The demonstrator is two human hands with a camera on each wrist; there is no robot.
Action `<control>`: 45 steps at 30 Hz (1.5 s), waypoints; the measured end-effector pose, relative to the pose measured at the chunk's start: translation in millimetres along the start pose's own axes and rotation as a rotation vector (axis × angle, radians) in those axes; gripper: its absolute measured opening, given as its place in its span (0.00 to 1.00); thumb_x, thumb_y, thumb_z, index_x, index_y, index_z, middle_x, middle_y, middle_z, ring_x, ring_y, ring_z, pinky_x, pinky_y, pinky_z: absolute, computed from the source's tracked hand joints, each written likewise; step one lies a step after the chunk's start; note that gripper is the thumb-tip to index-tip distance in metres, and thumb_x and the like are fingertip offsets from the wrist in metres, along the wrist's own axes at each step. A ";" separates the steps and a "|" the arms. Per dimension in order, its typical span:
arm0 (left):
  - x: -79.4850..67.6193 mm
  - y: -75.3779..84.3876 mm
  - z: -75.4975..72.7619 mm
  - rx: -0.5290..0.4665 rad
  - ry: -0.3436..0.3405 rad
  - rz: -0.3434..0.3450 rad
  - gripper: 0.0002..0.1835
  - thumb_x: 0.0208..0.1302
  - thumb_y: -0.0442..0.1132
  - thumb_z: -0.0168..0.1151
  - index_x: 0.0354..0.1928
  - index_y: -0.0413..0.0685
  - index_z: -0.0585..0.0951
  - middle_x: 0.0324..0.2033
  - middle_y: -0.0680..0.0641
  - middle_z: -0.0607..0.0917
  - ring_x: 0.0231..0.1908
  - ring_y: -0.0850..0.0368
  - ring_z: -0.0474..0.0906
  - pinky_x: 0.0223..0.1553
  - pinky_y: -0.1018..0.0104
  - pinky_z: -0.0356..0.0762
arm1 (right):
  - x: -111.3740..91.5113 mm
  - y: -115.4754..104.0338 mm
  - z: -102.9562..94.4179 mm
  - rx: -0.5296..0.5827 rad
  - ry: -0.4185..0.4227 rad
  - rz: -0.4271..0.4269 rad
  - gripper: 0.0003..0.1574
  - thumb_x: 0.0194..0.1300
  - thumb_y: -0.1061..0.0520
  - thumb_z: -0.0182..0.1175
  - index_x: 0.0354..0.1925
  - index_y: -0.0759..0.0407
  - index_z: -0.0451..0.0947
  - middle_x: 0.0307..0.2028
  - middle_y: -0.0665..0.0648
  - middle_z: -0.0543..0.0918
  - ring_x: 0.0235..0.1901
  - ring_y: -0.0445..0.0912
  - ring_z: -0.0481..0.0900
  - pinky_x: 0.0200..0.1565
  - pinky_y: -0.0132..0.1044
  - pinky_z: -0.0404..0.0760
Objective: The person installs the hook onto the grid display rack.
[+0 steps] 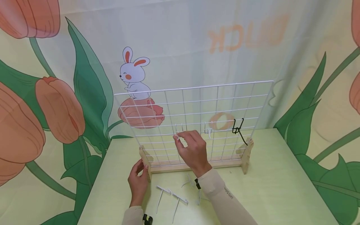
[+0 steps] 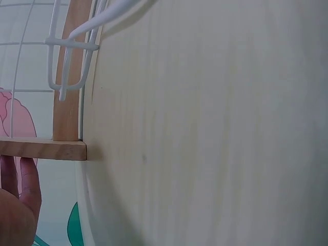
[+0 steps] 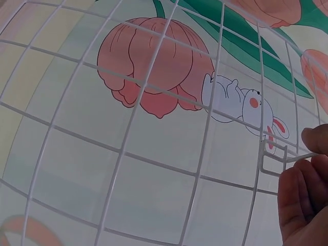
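A white wire grid panel (image 1: 191,107) stands upright in a wooden stand (image 1: 174,168). My right hand (image 1: 194,150) pinches a white wire hook (image 3: 274,159) between thumb and fingers, at the grid's left-centre wires. Whether that hook bears on a wire, I cannot tell. Lower left, my left hand (image 1: 138,184) touches the outer side of the stand's left foot (image 1: 145,162) with its fingertips, also seen in the left wrist view beside the wooden foot (image 2: 46,149). Another white hook (image 1: 208,131) and a black hook (image 1: 237,129) hang on the grid further right.
Several white hooks (image 1: 171,194) lie on the pale table (image 1: 275,187) in front of the stand, some partly behind the right forearm. A curtain (image 1: 180,37) printed with tulips and a rabbit hangs behind the grid.
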State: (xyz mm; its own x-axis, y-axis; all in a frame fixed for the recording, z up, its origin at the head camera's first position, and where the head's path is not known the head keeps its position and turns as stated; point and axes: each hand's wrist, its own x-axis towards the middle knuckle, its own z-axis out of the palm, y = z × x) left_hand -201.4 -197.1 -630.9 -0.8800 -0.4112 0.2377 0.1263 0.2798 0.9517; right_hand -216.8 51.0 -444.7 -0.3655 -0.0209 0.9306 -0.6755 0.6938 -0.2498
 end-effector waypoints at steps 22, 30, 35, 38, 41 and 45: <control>-0.7 -0.6 0.4 0.016 -0.009 -0.017 0.20 0.67 0.45 0.65 0.61 0.67 0.79 0.51 0.53 0.85 0.52 0.59 0.79 0.41 0.80 0.79 | -17.0 -6.0 -16.3 0.074 -0.027 0.104 0.14 0.52 0.55 0.76 0.37 0.60 0.87 0.31 0.54 0.86 0.31 0.45 0.81 0.35 0.37 0.84; -0.7 -1.9 -0.8 0.021 -0.013 0.003 0.21 0.67 0.44 0.65 0.61 0.66 0.78 0.52 0.51 0.85 0.52 0.57 0.80 0.41 0.79 0.79 | -32.4 -6.6 -26.3 0.111 -0.062 0.147 0.15 0.52 0.55 0.76 0.39 0.57 0.86 0.33 0.52 0.87 0.31 0.44 0.82 0.36 0.37 0.84; -0.6 -1.9 -0.7 0.024 -0.019 -0.003 0.21 0.68 0.43 0.65 0.62 0.65 0.78 0.52 0.52 0.84 0.52 0.57 0.79 0.41 0.79 0.79 | -43.4 -4.7 -32.6 0.130 -0.101 0.192 0.15 0.53 0.55 0.76 0.40 0.56 0.86 0.34 0.52 0.87 0.31 0.44 0.83 0.36 0.38 0.84; -0.8 -1.9 -0.5 0.024 -0.021 -0.001 0.21 0.68 0.43 0.64 0.62 0.65 0.78 0.53 0.52 0.84 0.53 0.57 0.79 0.42 0.79 0.79 | -51.8 -1.9 -37.1 0.144 -0.137 0.211 0.16 0.53 0.55 0.75 0.41 0.56 0.86 0.36 0.51 0.87 0.32 0.43 0.84 0.36 0.38 0.85; -1.1 -1.7 -0.3 0.022 -0.017 -0.001 0.21 0.68 0.43 0.65 0.62 0.65 0.78 0.53 0.51 0.84 0.53 0.55 0.79 0.41 0.79 0.79 | -62.4 3.0 -41.3 0.153 -0.167 0.218 0.16 0.53 0.54 0.76 0.42 0.55 0.86 0.37 0.50 0.87 0.32 0.42 0.84 0.37 0.37 0.85; -0.5 -2.2 0.0 0.025 -0.010 0.001 0.21 0.67 0.44 0.65 0.61 0.65 0.78 0.52 0.51 0.85 0.52 0.56 0.80 0.41 0.80 0.79 | -79.4 11.2 -46.7 0.148 -0.197 0.220 0.18 0.52 0.55 0.77 0.42 0.54 0.85 0.37 0.50 0.87 0.32 0.42 0.84 0.37 0.37 0.85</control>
State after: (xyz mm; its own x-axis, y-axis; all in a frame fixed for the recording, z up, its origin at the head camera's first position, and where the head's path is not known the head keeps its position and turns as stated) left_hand -201.2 -197.5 -633.2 -0.8846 -0.4019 0.2365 0.1159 0.3019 0.9463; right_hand -165.5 94.0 -508.9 -0.6200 -0.0313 0.7840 -0.6470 0.5855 -0.4884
